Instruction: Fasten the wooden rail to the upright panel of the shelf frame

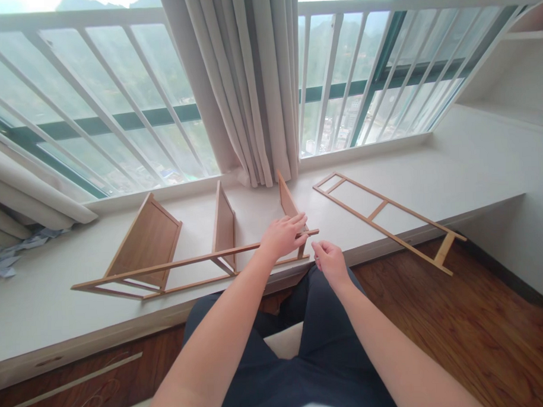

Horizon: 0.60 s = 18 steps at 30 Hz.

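The person sits facing a white window bench [56,294] with a half-built wooden shelf rack [188,248] lying on its side there. Three shelf boards stand up from a ladder-like side frame, and the near rail [197,260] runs along their top edges. The left hand [284,236] lies over that rail at its right end, beside the rightmost board [288,203] — fingers draped flat on the wood, not wrapped around it. The right hand [329,259] hovers just beside the rail's tip, its grip loosely curled with thumb and fingertips drawn together; whether a small fastener sits in the pinch cannot be told. A second side frame [388,220] lies flat, apart to the right, its end jutting past the bench edge. The boards look barely held — a hard press on the rail could tip them sideways, and a knock could send the overhanging frame to the floor [458,339].
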Tool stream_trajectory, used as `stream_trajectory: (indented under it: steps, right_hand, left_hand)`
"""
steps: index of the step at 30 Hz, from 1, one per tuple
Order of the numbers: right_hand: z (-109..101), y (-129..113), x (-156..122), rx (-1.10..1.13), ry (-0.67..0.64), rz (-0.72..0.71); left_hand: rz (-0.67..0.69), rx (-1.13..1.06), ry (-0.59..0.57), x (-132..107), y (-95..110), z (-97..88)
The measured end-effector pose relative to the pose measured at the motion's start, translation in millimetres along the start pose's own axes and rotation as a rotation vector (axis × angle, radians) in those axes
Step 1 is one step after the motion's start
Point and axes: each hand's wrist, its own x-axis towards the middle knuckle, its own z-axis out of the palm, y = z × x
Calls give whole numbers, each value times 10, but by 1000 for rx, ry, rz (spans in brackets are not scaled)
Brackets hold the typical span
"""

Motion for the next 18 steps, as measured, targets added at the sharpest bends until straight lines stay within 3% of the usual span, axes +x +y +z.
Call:
stream_trajectory:
  steps: [3, 5, 11, 18]
  right_hand:
    - [-54, -57, -15, -344, 71, -223]
    - [-61, -89, -13, -490, 85, -275]
    - [-16, -89, 50, -706, 114, -288]
    - [8, -106, 64, -747, 123, -276]
  left_hand:
    - [-3, 1, -2, 2, 2, 2]
    - [-10, 2, -5, 1, 6, -1]
    - [-16, -6, -14, -3, 11, -15]
    - [-8, -4, -11, -9, 14, -22]
